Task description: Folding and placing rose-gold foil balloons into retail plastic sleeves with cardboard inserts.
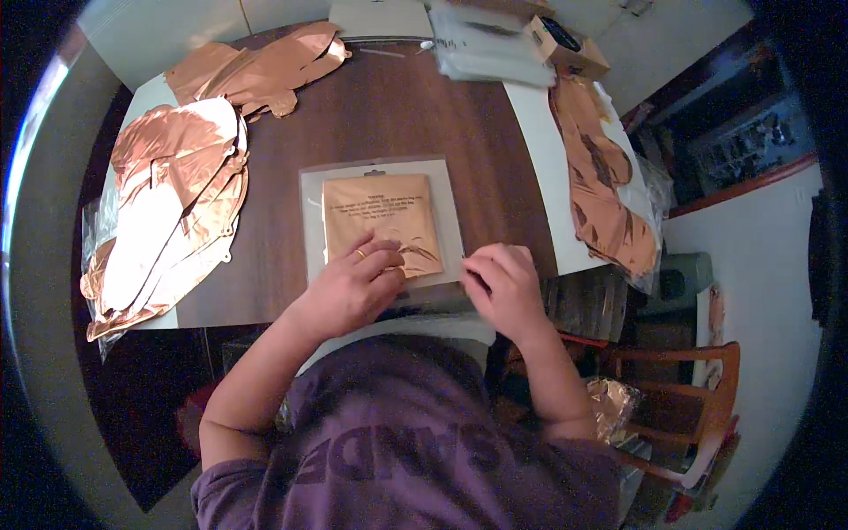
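Note:
A clear plastic bag (449, 208) lies flat on the table in front of me. Inside it are a pale card and a folded copper-coloured foil sheet (340, 231), with dark print showing over the foil. My left hand (360, 287) rests on the lower part of this packet, fingers bent and slightly apart, with a ring on one finger. At the bag's lower right edge, my right hand (505, 287) is closed in a pinch. Whatever is between its fingertips is too small to make out.
Copper foil balloons lie flat in piles at the left (168, 203), far left (256, 71) and right (596, 168) of the brown table (283, 132). Clear plastic bags (486, 44) and a cardboard box (565, 49) sit at the back right. A wooden chair (720, 389) stands at right.

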Available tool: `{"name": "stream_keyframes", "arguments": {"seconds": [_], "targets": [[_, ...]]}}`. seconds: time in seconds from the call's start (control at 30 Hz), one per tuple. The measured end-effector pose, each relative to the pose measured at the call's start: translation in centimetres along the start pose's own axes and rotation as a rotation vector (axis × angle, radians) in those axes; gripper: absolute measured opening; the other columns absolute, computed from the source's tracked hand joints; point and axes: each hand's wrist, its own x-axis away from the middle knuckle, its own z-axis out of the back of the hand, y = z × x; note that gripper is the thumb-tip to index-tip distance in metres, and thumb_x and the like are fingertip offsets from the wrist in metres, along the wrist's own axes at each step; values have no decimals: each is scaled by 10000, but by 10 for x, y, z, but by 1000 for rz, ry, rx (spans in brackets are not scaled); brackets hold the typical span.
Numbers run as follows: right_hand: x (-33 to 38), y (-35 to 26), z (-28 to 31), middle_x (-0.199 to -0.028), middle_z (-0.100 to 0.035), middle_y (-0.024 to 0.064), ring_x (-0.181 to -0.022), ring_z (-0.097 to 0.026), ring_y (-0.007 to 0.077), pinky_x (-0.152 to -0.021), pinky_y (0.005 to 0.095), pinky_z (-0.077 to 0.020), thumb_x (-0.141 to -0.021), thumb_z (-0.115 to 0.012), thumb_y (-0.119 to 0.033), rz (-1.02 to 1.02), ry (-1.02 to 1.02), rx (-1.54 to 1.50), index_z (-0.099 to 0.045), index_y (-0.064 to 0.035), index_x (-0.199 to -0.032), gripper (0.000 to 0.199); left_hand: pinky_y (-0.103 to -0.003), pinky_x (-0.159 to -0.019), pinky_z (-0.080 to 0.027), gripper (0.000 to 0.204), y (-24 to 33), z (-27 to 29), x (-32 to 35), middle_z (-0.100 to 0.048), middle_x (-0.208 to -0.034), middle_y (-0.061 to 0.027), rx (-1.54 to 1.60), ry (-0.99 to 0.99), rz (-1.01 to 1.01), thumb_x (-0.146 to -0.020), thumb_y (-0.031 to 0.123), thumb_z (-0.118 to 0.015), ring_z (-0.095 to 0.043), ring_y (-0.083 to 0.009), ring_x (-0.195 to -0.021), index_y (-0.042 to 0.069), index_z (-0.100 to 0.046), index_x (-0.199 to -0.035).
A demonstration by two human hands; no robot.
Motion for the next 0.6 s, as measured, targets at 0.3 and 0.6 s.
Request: {"name": "stream_keyframes", "arguments": {"seconds": [0.3, 0.6], "targets": [[14, -4, 6, -931, -588, 47, -855, -559, 263, -796, 383, -432, -668, -765, -103, 145, -23, 70, -659, -72, -910, 266, -528, -1090, -338, 353, 19, -10, -16, -573, -1247, -143, 27, -147, -63, -767, 148, -683, -511, -337, -1216, 37, -632, -1098], [8, -16, 19, -813, -550, 69, -805, -557, 274, -758, 382, -434, -682, -745, -67, 10, -115, -86, -594, -60, -824, 207, -548, -1097, -319, 390, 18, -5, -13, -558, -1267, -162, 163, -187, -43, -789, 220, -690, -484, -373, -1243, 42, -626, -1130]]}}
